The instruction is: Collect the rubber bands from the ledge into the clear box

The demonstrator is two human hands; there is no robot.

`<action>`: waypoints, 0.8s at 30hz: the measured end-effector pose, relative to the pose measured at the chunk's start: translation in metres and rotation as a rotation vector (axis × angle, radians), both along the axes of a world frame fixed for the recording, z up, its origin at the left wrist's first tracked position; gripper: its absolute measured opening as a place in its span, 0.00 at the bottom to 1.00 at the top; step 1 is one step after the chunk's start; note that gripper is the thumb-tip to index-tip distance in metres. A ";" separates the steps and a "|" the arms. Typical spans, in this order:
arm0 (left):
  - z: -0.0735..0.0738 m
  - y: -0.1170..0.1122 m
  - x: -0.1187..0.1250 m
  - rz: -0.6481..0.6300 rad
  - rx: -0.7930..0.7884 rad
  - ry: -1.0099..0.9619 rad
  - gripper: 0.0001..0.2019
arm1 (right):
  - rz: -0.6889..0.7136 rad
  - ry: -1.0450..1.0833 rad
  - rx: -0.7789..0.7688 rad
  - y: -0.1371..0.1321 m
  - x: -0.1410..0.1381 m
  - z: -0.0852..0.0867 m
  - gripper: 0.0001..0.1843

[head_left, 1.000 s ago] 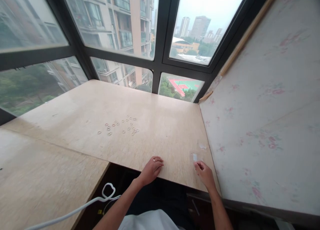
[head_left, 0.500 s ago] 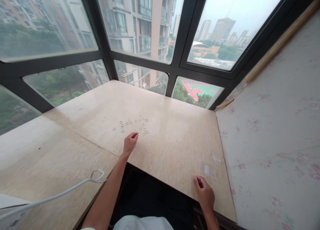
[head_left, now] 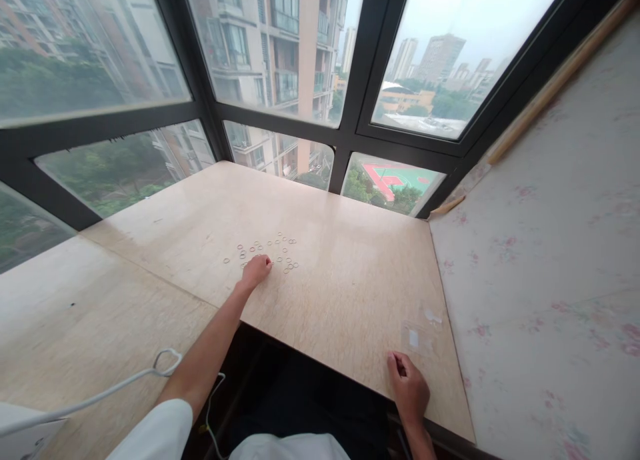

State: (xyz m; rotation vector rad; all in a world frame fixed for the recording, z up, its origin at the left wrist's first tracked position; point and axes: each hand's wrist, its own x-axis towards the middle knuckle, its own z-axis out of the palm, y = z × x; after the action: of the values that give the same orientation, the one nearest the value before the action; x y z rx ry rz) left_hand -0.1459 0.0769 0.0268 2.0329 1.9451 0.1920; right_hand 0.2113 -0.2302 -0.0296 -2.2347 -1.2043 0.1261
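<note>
My left hand (head_left: 257,269) reaches in among several small thin rings (head_left: 285,250) scattered on the tabletop. Its fingers are pinched together at the near side of the rings, and what they hold, if anything, is too small to make out. A few rings, such as a reddish ring (head_left: 253,249), lie just beyond the knuckles, and the hand partly hides others. Close to the table's front edge, my right hand (head_left: 410,387) rests with its fingers curled closed, their contents hidden. Just past it lies a clear plastic bag (head_left: 414,339) with a white label.
The pale wooden tabletop (head_left: 340,300) runs up to dark-framed windows. A flowered wall (head_left: 530,280) borders it on the right. At lower left, a white cable (head_left: 115,385) loops by a white box (head_left: 30,427). A tiny dark speck (head_left: 73,305) lies on the left panel.
My left hand has moved slightly left and away from me, turning so its back faces up over some rings. The right hand has stayed in place. The view has shifted slightly.
</note>
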 end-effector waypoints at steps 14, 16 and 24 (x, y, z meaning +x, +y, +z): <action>0.012 -0.011 0.009 -0.126 -0.134 -0.083 0.05 | 0.061 -0.048 0.089 -0.002 0.000 0.000 0.27; 0.016 -0.019 0.017 -0.173 -0.177 -0.161 0.07 | 0.067 -0.030 0.083 -0.002 0.000 0.001 0.26; 0.037 -0.065 0.095 -0.357 -0.425 -0.878 0.08 | 0.088 -0.010 0.116 -0.001 0.000 0.003 0.21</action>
State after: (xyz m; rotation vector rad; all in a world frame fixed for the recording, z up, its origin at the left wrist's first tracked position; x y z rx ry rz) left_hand -0.0509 0.0118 0.0639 1.5735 0.9726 0.4474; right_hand 0.2115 -0.2313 -0.0262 -2.0854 -1.2828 0.0776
